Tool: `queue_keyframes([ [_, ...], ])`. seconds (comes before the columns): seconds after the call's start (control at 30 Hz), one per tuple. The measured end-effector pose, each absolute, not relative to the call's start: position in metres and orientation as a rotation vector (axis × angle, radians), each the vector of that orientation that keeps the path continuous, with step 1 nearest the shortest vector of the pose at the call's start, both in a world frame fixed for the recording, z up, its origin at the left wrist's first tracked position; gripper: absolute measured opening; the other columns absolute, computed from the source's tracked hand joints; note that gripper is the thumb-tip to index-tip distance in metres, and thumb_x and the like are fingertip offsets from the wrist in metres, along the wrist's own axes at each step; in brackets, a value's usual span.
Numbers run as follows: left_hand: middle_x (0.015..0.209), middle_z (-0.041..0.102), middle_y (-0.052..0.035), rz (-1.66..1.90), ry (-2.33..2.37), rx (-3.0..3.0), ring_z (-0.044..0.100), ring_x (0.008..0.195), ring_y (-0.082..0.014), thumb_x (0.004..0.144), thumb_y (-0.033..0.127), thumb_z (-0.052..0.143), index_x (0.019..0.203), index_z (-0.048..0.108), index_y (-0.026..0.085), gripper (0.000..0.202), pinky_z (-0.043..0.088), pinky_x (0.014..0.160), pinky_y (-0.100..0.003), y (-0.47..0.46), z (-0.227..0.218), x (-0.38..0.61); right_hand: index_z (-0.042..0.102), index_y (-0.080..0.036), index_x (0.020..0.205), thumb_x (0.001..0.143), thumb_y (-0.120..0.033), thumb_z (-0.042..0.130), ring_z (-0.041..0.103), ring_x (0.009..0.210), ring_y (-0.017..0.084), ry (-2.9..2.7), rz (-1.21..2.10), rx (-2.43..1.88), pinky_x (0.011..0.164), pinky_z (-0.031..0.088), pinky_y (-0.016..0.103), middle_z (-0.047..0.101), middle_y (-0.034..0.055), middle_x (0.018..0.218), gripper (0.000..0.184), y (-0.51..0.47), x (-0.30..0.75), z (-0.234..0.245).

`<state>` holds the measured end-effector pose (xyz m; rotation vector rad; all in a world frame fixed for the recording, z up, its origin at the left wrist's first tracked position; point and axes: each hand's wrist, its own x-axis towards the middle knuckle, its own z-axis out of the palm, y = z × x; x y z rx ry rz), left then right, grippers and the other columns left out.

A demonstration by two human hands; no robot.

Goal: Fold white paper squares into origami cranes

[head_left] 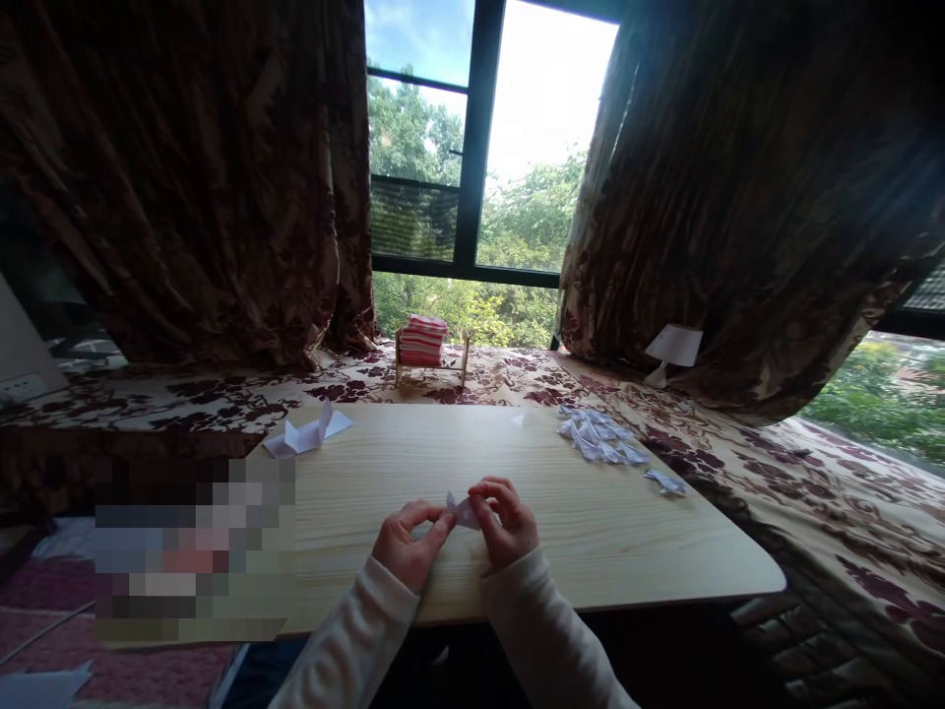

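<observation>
Between my two hands, just above the pale wooden table [354,512], is a small piece of folded white paper [464,512]. My left hand [410,540] pinches its left side between thumb and fingers. On the right side, my right hand [508,520] grips the paper with thumb and fingertips. A pointed corner of it sticks up between the hands. Its full shape is partly covered by my fingers. A pile of small folded paper pieces [599,436] lies at the table's far right, with another folded piece [665,483] apart from it.
Larger creased white paper [306,433] lies at the far left corner. A small rack with folded red-and-white cloths [423,341] stands on the floral-covered sill beyond. To its right is a small white lamp [673,347]. The near left table area is pixelated.
</observation>
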<state>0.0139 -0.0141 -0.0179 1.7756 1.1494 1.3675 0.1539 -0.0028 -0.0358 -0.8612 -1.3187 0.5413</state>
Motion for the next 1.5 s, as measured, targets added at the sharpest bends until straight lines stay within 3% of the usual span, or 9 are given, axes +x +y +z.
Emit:
queue_keyframes([
  [0.23, 0.066, 0.063, -0.0004, 1.553, 1.185, 1.577, 0.058, 0.067, -0.0149, 0.069, 0.035, 0.06, 0.066, 0.066, 0.017, 0.019, 0.044, 0.063, -0.023, -0.01, -0.027, 0.012, 0.061, -0.018, 0.069, 0.073, -0.022, 0.055, 0.054, 0.071, 0.015, -1.36, 0.586, -0.889, 0.052, 0.044, 0.024, 0.053, 0.0042, 0.08, 0.008, -0.002, 0.152, -0.038],
  [0.5, 0.077, 0.061, -0.0036, 1.642, 1.142, 1.535, 0.058, 0.078, -0.0173, 0.067, 0.031, 0.062, 0.067, 0.066, 0.016, 0.015, 0.045, 0.074, -0.027, -0.009, -0.027, 0.012, 0.06, -0.019, 0.063, 0.069, -0.023, 0.057, 0.053, 0.071, 0.016, -1.387, 0.561, -0.893, 0.053, 0.042, 0.025, 0.055, 0.004, 0.077, 0.008, -0.003, 0.147, -0.039],
  [0.73, 0.083, 0.066, -0.0064, 1.637, 1.152, 1.533, 0.059, 0.085, -0.0204, 0.066, 0.032, 0.062, 0.067, 0.067, 0.017, 0.016, 0.043, 0.084, -0.033, -0.01, -0.03, 0.016, 0.062, -0.019, 0.077, 0.073, -0.026, 0.054, 0.055, 0.074, 0.016, -1.346, 0.531, -0.912, 0.057, 0.042, 0.025, 0.056, 0.0044, 0.084, 0.011, -0.008, 0.15, -0.032],
  [0.9, 0.078, 0.069, -0.0059, 1.567, 1.204, 1.524, 0.062, 0.079, -0.0201, 0.066, 0.033, 0.063, 0.073, 0.068, 0.016, 0.019, 0.047, 0.077, -0.031, -0.013, -0.027, 0.017, 0.062, -0.02, 0.086, 0.072, -0.026, 0.054, 0.055, 0.071, 0.015, -1.344, 0.547, -0.907, 0.056, 0.043, 0.025, 0.057, 0.004, 0.082, 0.017, -0.01, 0.149, -0.031],
  [1.2, 0.073, 0.067, -0.0045, 1.494, 1.187, 1.635, 0.061, 0.076, -0.0188, 0.067, 0.03, 0.062, 0.068, 0.067, 0.017, 0.014, 0.046, 0.075, -0.029, -0.017, -0.017, 0.014, 0.06, -0.018, 0.062, 0.07, -0.024, 0.058, 0.053, 0.061, 0.014, -1.397, 0.643, -0.877, 0.052, 0.04, 0.024, 0.056, 0.0011, 0.065, 0.01, -0.012, 0.148, -0.027],
  [1.4, 0.081, 0.067, -0.0041, 1.463, 1.157, 1.63, 0.061, 0.081, -0.018, 0.063, 0.027, 0.065, 0.093, 0.064, 0.016, 0.033, 0.046, 0.079, -0.03, -0.017, -0.017, 0.016, 0.056, -0.017, 0.065, 0.073, -0.034, 0.058, 0.051, 0.053, 0.011, -1.274, 0.771, -0.863, 0.047, 0.042, 0.023, 0.054, -0.0004, 0.061, 0.019, -0.009, 0.15, -0.032],
  [1.5, 0.079, 0.068, -0.0041, 1.42, 1.155, 1.652, 0.062, 0.08, -0.0189, 0.062, 0.027, 0.066, 0.085, 0.066, 0.016, 0.026, 0.046, 0.079, -0.03, -0.017, -0.017, 0.016, 0.055, -0.017, 0.067, 0.073, -0.038, 0.059, 0.052, 0.05, 0.011, -1.228, 0.844, -0.842, 0.045, 0.044, 0.023, 0.055, -0.0009, 0.059, 0.022, -0.008, 0.15, -0.034],
])
